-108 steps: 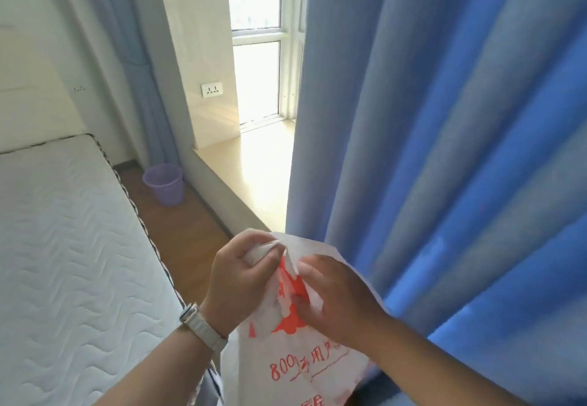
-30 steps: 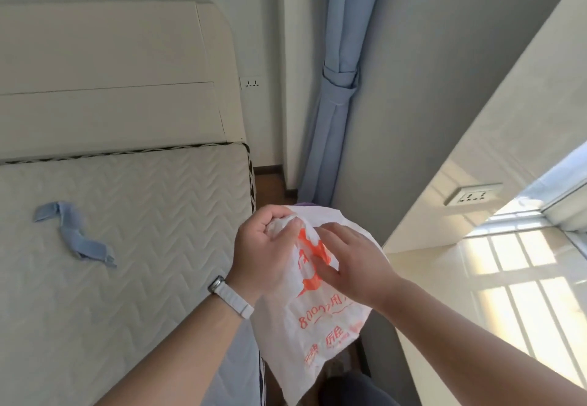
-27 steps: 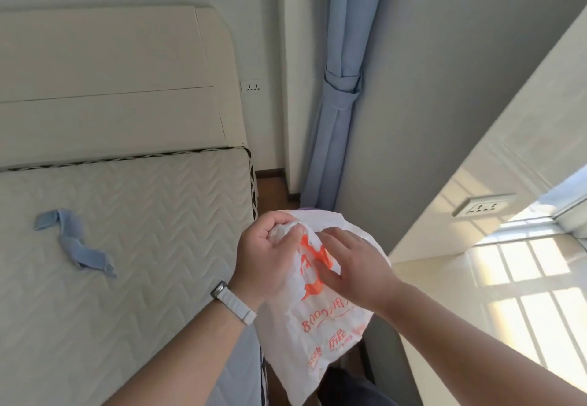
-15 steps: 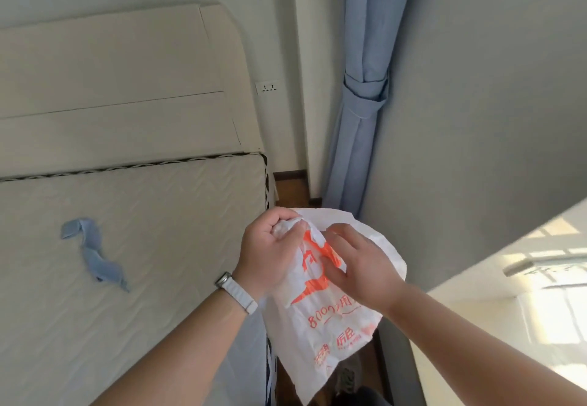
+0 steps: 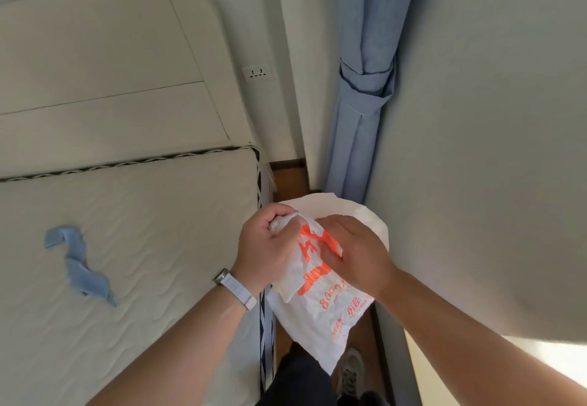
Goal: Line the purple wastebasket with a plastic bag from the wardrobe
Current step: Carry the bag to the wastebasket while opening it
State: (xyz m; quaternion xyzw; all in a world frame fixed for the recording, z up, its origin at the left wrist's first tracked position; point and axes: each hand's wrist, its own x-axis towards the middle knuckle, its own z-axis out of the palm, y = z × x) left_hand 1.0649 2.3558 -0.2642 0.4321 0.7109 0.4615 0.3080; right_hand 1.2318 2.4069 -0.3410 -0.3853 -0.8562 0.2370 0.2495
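Two hands work one white bag (image 5: 320,304) printed in orange, held in the air over the strip of floor (image 5: 289,177) between bed (image 5: 143,246) and wall: the left hand (image 5: 268,250) is clenched on its bunched top, the right hand (image 5: 359,256) pinches the film beside it. One blue cloth strip (image 5: 79,266) lies on the bed, one tied curtain (image 5: 362,88) hangs in the corner, and one socket (image 5: 258,72) sits on the wall.

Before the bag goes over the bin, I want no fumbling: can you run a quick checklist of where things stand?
1. Plastic bag in hand: ok, left hand and right hand each have a grip on its top.
2. Bag mouth opened: not ok, the top is bunched between the fingers.
3. Purple wastebasket in sight: not ok, none visible; the bag may be hiding it.
4. Bag free of tears: cannot tell.
5. Floor strip beside the mattress clear: cannot tell, mostly hidden.
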